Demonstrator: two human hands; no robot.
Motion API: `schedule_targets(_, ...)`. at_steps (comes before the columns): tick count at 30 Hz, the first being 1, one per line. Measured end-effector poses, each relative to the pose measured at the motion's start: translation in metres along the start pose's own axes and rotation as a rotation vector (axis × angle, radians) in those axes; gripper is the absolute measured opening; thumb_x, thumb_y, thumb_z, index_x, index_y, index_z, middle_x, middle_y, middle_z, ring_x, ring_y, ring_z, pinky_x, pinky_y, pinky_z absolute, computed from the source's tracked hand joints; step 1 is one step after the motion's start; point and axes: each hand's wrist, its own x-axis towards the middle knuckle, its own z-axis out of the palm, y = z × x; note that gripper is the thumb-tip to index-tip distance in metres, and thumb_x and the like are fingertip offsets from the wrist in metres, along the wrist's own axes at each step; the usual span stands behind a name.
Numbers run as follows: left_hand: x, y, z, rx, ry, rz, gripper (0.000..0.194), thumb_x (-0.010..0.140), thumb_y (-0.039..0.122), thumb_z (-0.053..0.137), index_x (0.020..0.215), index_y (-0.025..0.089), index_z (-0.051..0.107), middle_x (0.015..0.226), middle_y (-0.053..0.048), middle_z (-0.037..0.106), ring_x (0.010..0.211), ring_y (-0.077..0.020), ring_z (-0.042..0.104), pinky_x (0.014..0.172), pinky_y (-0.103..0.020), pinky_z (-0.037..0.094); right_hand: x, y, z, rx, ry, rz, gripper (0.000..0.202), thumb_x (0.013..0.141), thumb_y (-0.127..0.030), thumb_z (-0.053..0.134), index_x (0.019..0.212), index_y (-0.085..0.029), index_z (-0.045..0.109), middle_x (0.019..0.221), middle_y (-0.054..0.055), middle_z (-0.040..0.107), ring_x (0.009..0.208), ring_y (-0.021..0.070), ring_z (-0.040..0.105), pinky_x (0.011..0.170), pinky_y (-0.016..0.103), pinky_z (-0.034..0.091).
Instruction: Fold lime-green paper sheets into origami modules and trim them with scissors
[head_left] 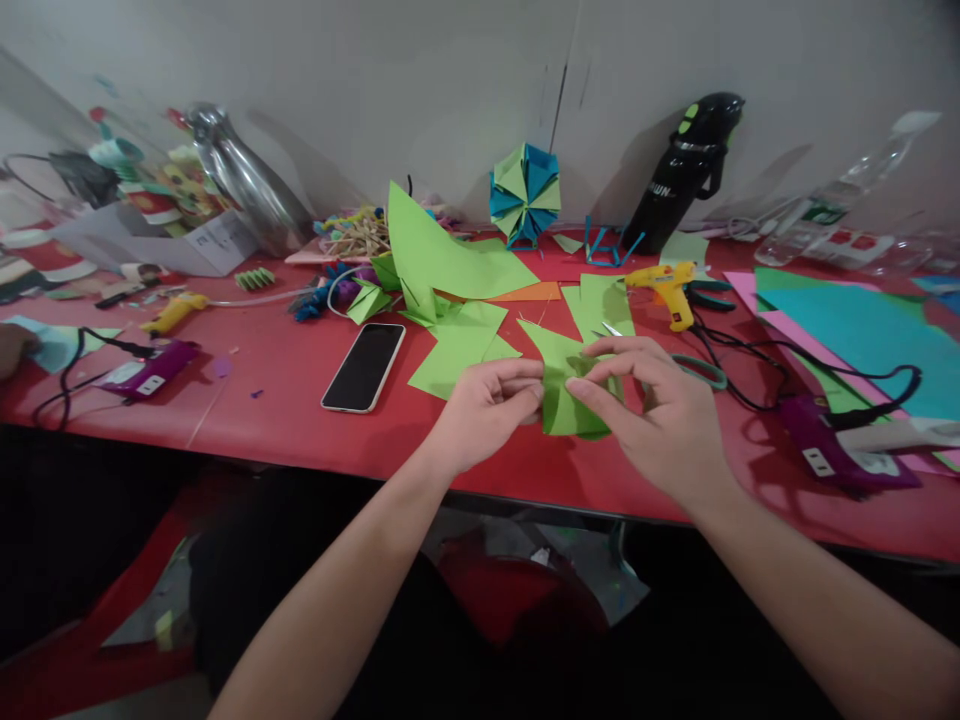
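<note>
Near the front edge of the red table [300, 440], head view, my two hands meet at a piece of light-green paper [556, 385]. Lettering: on the black bottle [664, 190], standing at the rear right, white capitals ending in "WN" can be read; the green label on the clear plastic bottle [829, 210] and the print on the white box [217, 243] are too small to read. The paper: matt, bent and creased, its upper part spread toward a point, its lower part darker in shade and partly hidden by my fingers. Position: it lies between my hands, its left edge at the fingertips of my left hand [491, 408], its right part under the fingers of my right hand [664, 415]. My left hand is curled, thumb and fingers closed on that edge; my right hand pinches the paper between thumb and fingers. Surroundings: further light-green sheets [465, 345] lie just beyond; a phone [365, 367], dark screen upward, rests to the left; a yellow glue gun [671, 290] lies beyond my right hand; a blue-and-green folded paper ball [525, 195] stands near the wall.
</note>
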Motion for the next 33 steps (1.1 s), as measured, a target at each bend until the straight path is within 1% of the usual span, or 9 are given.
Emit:
schedule_targets(6,0.006,-0.005,-0.005,-0.014,0.164,0.056,0.024,0.082,0.024,0.075,0.104,0.015,0.074,0.085,-0.005,0.079,0.073,-0.0155,0.074,0.074,-0.030,0.064,0.001,0.001,-0.007,0.013,-0.050,-0.156,0.011,0.086,-0.033,0.080,0.087,-0.026,0.072,0.115,0.007,0.070,0.111,0.0266,0.066,0.101,0.048,0.049)
schedule_targets(8,0.008,-0.003,-0.009,-0.065,0.239,0.086,0.025,0.081,0.025,0.077,0.103,0.014,0.074,0.085,-0.005,0.079,0.075,-0.0162,0.075,0.076,-0.031,0.064,0.002,0.003,-0.012,0.035,-0.100,-0.185,0.024,0.080,-0.043,0.085,0.095,-0.028,0.075,0.121,0.008,0.068,0.117,0.0301,0.064,0.105,0.052,0.047)
schedule_targets(11,0.011,0.001,-0.018,-0.123,0.338,0.179,0.024,0.079,0.023,0.079,0.101,0.015,0.075,0.087,-0.005,0.079,0.079,-0.0167,0.076,0.079,-0.030,0.064,0.004,0.009,-0.018,0.202,-0.121,-0.115,0.049,0.078,-0.062,0.080,0.116,-0.032,0.073,0.136,0.008,0.064,0.132,0.0339,0.056,0.113,0.055,0.042)
schedule_targets(14,0.010,0.006,-0.024,-0.153,0.380,0.248,0.022,0.079,0.022,0.080,0.100,0.017,0.075,0.088,-0.004,0.079,0.079,-0.0158,0.076,0.078,-0.029,0.064,0.005,0.017,-0.015,0.403,-0.025,0.114,0.043,0.090,-0.058,0.069,0.124,-0.032,0.068,0.136,0.007,0.065,0.135,0.0294,0.056,0.113,0.051,0.044)
schedule_targets(17,0.009,0.009,-0.026,-0.169,0.371,0.263,0.023,0.080,0.024,0.081,0.101,0.018,0.075,0.089,-0.003,0.079,0.080,-0.0167,0.077,0.078,-0.030,0.065,0.005,0.026,-0.006,0.512,-0.011,0.364,0.033,0.092,-0.049,0.070,0.120,-0.030,0.069,0.128,0.006,0.070,0.124,0.0259,0.063,0.107,0.048,0.051)
schedule_targets(19,0.008,0.008,-0.026,-0.161,0.361,0.252,0.024,0.079,0.024,0.081,0.102,0.018,0.075,0.091,-0.004,0.079,0.082,-0.0181,0.077,0.079,-0.031,0.065,0.004,0.030,-0.001,0.548,-0.055,0.430,0.033,0.091,-0.048,0.071,0.118,-0.030,0.071,0.123,0.006,0.072,0.114,0.0251,0.067,0.101,0.047,0.054)
schedule_targets(23,0.009,0.003,-0.025,-0.113,0.325,0.251,0.026,0.081,0.026,0.080,0.105,0.019,0.076,0.097,-0.006,0.080,0.090,-0.0212,0.078,0.082,-0.035,0.066,0.003,0.031,-0.001,0.512,-0.133,0.441,0.024,0.090,-0.049,0.072,0.100,-0.027,0.076,0.100,0.003,0.074,0.092,0.0208,0.068,0.089,0.041,0.056)
schedule_targets(28,0.008,0.003,-0.025,-0.047,0.326,0.283,0.025,0.082,0.027,0.079,0.106,0.019,0.077,0.096,-0.007,0.080,0.090,-0.0203,0.078,0.080,-0.031,0.065,0.006,0.027,-0.007,0.305,-0.147,0.453,0.034,0.088,-0.053,0.073,0.074,-0.022,0.072,0.072,0.001,0.065,0.071,0.0165,0.059,0.072,0.034,0.049)
schedule_targets(33,0.006,0.006,-0.023,-0.004,0.327,0.263,0.027,0.082,0.030,0.079,0.106,0.018,0.075,0.095,-0.007,0.080,0.087,-0.0198,0.077,0.078,-0.031,0.065,0.008,0.029,-0.007,0.420,-0.170,0.502,0.028,0.086,-0.046,0.077,0.072,-0.022,0.072,0.072,0.000,0.064,0.070,0.0148,0.058,0.068,0.031,0.048)
